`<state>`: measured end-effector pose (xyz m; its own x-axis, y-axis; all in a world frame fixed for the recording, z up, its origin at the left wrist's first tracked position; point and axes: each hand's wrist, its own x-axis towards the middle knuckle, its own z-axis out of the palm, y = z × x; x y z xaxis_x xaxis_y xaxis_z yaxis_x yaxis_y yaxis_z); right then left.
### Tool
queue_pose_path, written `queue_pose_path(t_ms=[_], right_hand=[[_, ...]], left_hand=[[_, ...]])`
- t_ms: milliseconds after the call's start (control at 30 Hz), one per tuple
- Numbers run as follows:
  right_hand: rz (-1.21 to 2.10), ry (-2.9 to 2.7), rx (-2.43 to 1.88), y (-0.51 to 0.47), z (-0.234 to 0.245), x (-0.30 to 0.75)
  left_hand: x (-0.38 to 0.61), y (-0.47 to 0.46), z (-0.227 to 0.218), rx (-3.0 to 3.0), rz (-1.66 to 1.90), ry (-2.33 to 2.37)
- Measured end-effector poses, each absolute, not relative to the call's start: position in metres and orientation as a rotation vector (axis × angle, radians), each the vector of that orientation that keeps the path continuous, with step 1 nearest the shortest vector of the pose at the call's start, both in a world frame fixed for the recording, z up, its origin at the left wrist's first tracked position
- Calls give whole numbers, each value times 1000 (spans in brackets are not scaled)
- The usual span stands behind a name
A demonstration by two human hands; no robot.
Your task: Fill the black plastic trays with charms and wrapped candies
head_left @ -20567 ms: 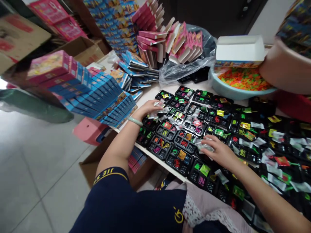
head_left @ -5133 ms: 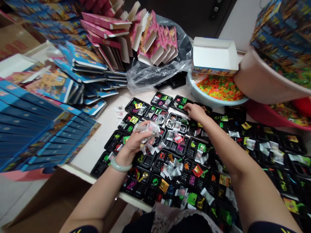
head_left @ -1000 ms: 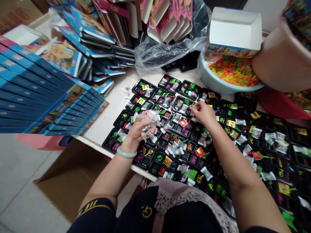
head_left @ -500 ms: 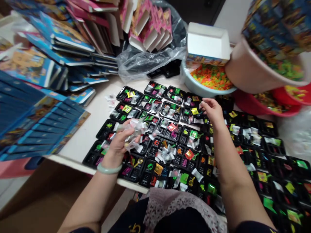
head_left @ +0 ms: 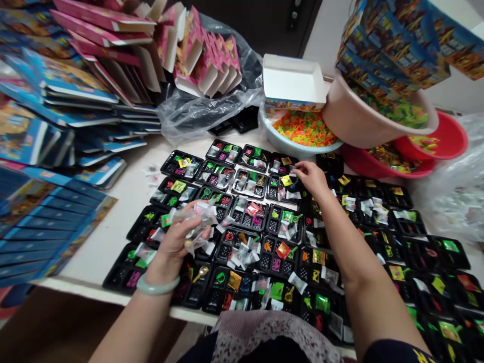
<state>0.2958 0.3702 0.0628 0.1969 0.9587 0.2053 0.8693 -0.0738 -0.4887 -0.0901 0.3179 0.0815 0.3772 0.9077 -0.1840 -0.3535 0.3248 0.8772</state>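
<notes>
My left hand (head_left: 177,239), with a pale green bangle on its wrist, is closed around a loose bunch of small clear plastic packets (head_left: 200,217) above the left trays. My right hand (head_left: 313,177) reaches to the back rows, its thumb and fingers pinched together at the right edge of a black compartment tray (head_left: 282,164). Whatever is between those fingertips is too small to make out. Rows of similar trays hold small coloured plastic pieces, shiny wrappers and clear packets. Several packets (head_left: 245,253) lie heaped across one tray in the middle.
Blue boxes (head_left: 49,222) and pink boxes (head_left: 102,20) are stacked on the left. Behind the trays stands a light blue basin (head_left: 302,147) of orange and green pieces, with a white open box (head_left: 293,80) on it. A beige tub (head_left: 363,118) and red basins (head_left: 449,133) stand right.
The view has swung right, so the trays and boxes appear farther left. My right hand stays pinched near the same back tray. My left hand keeps hold of the packets.
</notes>
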Motion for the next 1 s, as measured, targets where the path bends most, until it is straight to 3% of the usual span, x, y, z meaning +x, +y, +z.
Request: queue_pose_path(t_ms=[167,400,633,1000], right_hand=[[444,-2289,-1568,343,63,276],[609,-2258,-1504,347,74,267],[275,-2508,-1546,352,82,251],[348,-2478,-1414,348,75,186]], left_hand=[[-89,321,77,847,928,783],[-85,314,80,876,928,761],[-92,306,75,825,959,780],[-101,295,69,800,981,746]])
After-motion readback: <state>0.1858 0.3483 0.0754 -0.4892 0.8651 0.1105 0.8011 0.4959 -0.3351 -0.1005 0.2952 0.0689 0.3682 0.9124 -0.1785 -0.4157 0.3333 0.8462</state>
